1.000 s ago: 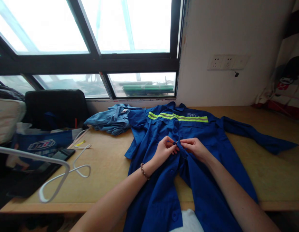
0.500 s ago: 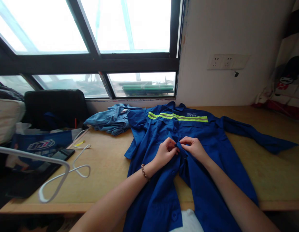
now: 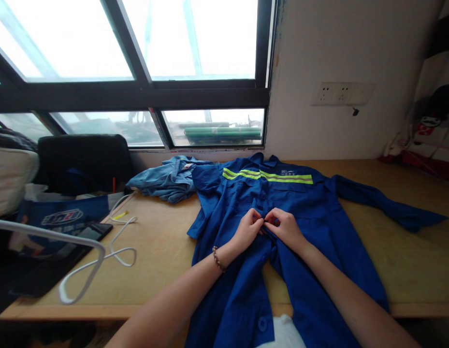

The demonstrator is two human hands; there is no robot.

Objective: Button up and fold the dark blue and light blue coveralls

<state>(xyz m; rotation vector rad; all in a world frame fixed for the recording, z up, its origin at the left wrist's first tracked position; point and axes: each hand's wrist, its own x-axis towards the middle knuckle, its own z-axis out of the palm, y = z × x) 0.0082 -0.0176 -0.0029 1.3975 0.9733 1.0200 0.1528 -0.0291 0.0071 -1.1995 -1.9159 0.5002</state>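
Observation:
A dark blue work jacket [image 3: 311,212] with a yellow-green reflective stripe lies spread face up on the wooden table [image 3: 162,246], one sleeve stretched to the right. My left hand [image 3: 248,227] and my right hand [image 3: 285,226] meet at the middle of its front. Both pinch the two front edges together at the button line, fingers closed on the cloth. A beaded bracelet sits on my left wrist. Below my hands the jacket front hangs apart over the table's near edge.
A crumpled lighter blue garment [image 3: 169,179] lies at the back by the window. A white clothes hanger [image 3: 82,270] and a dark phone [image 3: 95,231] rest at the left, beside a blue bag [image 3: 61,217] and a black chair back [image 3: 82,159]. Wall sockets [image 3: 340,93] are on the right.
Both hands have pressed down and closer together on the jacket front. The raised fold of cloth between them now lies flatter.

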